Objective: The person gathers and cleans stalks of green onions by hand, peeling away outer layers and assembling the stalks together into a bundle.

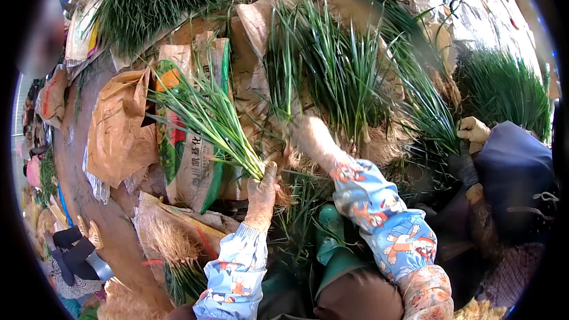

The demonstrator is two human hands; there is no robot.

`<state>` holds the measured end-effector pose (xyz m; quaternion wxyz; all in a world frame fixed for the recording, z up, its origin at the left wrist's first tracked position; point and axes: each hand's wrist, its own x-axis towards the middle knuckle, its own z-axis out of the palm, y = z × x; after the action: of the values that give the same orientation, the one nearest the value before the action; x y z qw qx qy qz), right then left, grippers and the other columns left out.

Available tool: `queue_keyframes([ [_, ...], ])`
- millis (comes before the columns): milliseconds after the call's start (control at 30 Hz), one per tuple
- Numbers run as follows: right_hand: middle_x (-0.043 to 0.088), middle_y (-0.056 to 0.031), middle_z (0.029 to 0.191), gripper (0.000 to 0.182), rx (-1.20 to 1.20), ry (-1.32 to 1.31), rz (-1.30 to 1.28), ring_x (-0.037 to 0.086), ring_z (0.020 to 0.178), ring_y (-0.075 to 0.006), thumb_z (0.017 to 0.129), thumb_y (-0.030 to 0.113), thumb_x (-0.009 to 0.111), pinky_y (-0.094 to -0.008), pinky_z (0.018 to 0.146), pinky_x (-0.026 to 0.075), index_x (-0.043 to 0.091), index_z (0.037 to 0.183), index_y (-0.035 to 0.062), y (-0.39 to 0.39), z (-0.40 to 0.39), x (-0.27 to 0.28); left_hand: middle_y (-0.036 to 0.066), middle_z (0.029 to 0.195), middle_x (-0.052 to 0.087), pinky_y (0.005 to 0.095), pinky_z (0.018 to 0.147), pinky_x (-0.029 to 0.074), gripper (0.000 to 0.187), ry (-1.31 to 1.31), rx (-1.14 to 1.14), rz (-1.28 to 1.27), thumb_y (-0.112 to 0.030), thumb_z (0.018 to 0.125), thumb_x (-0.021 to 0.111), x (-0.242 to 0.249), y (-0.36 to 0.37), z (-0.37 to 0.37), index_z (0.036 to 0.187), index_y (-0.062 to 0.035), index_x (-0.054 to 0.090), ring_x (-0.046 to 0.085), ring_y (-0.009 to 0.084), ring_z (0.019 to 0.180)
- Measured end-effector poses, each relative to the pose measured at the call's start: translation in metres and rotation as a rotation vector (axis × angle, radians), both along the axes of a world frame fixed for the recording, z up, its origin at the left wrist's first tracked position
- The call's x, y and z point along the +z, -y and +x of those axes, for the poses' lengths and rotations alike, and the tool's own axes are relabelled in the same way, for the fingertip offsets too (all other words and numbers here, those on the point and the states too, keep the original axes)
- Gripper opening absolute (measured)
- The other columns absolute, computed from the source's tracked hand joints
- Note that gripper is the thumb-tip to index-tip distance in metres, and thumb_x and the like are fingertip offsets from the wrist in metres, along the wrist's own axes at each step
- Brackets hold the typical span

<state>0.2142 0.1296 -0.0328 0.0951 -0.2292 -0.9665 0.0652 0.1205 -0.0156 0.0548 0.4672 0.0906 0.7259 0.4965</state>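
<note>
My left hand (262, 197) is closed round a bunch of scallions (228, 127). Their long green leaves fan up and to the left, and their roots show just right of my fist. My right hand (309, 135) reaches to the foot of a few upright green stalks (287, 65), at the left side of a larger pile of scallions (344, 71). Blur hides whether its fingers close on a stalk. Pale bulbs and tangled roots (382, 145) show at the near end of that pile.
A co-worker's gloved hand (474, 130) is by more scallions at right. Printed sacks (198, 160) and a brown paper bag (118, 127) lie at left. Root-ended bundles (169, 240) sit beside my left forearm. Big leafy heaps (151, 3) stand at the back left.
</note>
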Motion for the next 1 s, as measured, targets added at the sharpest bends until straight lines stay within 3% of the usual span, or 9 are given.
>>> queue_keyframes([
  [167, 0.060, -0.0075, 0.074, 0.016, -0.342, -0.080, -0.624, 0.058, 0.057, -0.0247, 0.077, 0.018, 0.054, -0.0325, 0.055, 0.050, 0.057, 0.082, 0.0037, 0.050, -0.002, 0.084, 0.003, 0.059, 0.052, 0.0217, 0.044, 0.040, 0.033, 0.086, -0.110, 0.120, -0.034, 0.080, 0.060, -0.002, -0.001, 0.000, 0.084, -0.0013, 0.055, 0.047, 0.0081, 0.047],
  [333, 0.054, -0.0032, 0.061, 0.004, -0.182, 0.437, 0.062, 0.053, 0.050, -0.0131, 0.077, 0.006, 0.050, -0.0263, 0.043, 0.045, 0.054, 0.077, 0.0074, 0.054, -0.014, 0.031, 0.003, 0.056, 0.051, 0.0205, 0.037, 0.039, 0.023, 0.392, 0.083, 0.148, -0.023, 0.084, 0.055, 0.005, -0.002, -0.002, 0.080, -0.0007, 0.054, 0.046, 0.0101, 0.043],
  [400, 0.052, 0.0020, 0.063, 0.011, -0.867, -0.330, -1.466, 0.048, 0.050, -0.0075, 0.083, 0.008, 0.045, -0.0211, 0.040, 0.043, 0.055, 0.078, 0.0080, 0.014, 0.017, 0.039, 0.000, 0.054, 0.045, 0.0208, 0.041, 0.037, 0.026, 0.547, 0.067, 0.387, -0.025, 0.085, 0.054, 0.024, 0.003, 0.000, 0.084, 0.0016, 0.054, 0.043, 0.0085, 0.045],
  [433, 0.050, 0.0026, 0.062, 0.013, -0.910, -0.666, -1.563, 0.046, 0.048, -0.0071, 0.085, 0.011, 0.045, -0.0201, 0.042, 0.044, 0.056, 0.080, 0.0080, 0.007, 0.040, 0.019, 0.000, 0.055, 0.045, 0.0215, 0.042, 0.036, 0.027, 0.622, 0.096, 0.386, -0.025, 0.085, 0.054, 0.025, 0.007, -0.002, 0.084, 0.0015, 0.054, 0.043, 0.0087, 0.046],
  [500, 0.051, 0.0002, 0.060, 0.016, -0.021, 0.131, -0.514, 0.046, 0.045, -0.0078, 0.085, 0.018, 0.048, -0.0214, 0.042, 0.041, 0.056, 0.089, 0.0054, 0.013, 0.060, -0.025, 0.000, 0.055, 0.046, 0.0222, 0.043, 0.036, 0.027, 0.688, 0.128, 0.399, -0.026, 0.085, 0.054, 0.023, 0.009, -0.009, 0.084, 0.0013, 0.054, 0.042, 0.0089, 0.046],
  [667, 0.055, -0.0002, 0.071, 0.027, -0.152, -0.429, -1.763, 0.048, 0.052, -0.0062, 0.086, 0.027, 0.048, -0.0197, 0.043, 0.038, 0.056, 0.100, 0.0044, 0.046, 0.014, 0.074, 0.002, 0.060, 0.052, 0.0269, 0.042, 0.043, 0.026, 0.901, 0.138, 0.230, -0.028, 0.081, 0.059, 0.010, 0.014, -0.011, 0.088, -0.0036, 0.055, 0.049, 0.0126, 0.048],
  [833, 0.059, -0.0012, 0.072, 0.022, -0.144, -0.199, -0.666, 0.053, 0.055, -0.0130, 0.084, 0.025, 0.050, -0.0245, 0.051, 0.044, 0.061, 0.081, 0.0064, 0.047, -0.019, 0.021, -0.001, 0.059, 0.048, 0.0205, 0.042, 0.037, 0.028, 0.585, 0.060, 0.119, -0.029, 0.083, 0.056, 0.021, 0.013, -0.006, 0.086, -0.0012, 0.056, 0.044, 0.0082, 0.048],
  [933, 0.059, -0.0088, 0.069, 0.020, -0.297, 0.489, -0.577, 0.057, 0.059, -0.0220, 0.083, 0.026, 0.050, -0.0313, 0.050, 0.048, 0.058, 0.089, 0.0090, 0.029, -0.016, 0.053, -0.002, 0.057, 0.047, 0.0192, 0.041, 0.036, 0.027, 0.515, -0.054, 0.237, -0.030, 0.084, 0.055, 0.023, 0.015, -0.013, 0.083, -0.0024, 0.053, 0.043, 0.0062, 0.046],
  [1000, 0.061, -0.0072, 0.075, 0.022, -0.680, 0.203, -0.567, 0.058, 0.060, -0.0179, 0.084, 0.026, 0.047, -0.0272, 0.051, 0.050, 0.059, 0.090, 0.0079, 0.011, 0.026, 0.005, -0.003, 0.055, 0.044, 0.0190, 0.041, 0.035, 0.025, 0.617, 0.029, 0.487, -0.028, 0.084, 0.055, 0.047, 0.013, -0.013, 0.081, -0.0037, 0.052, 0.042, 0.0063, 0.045],
])
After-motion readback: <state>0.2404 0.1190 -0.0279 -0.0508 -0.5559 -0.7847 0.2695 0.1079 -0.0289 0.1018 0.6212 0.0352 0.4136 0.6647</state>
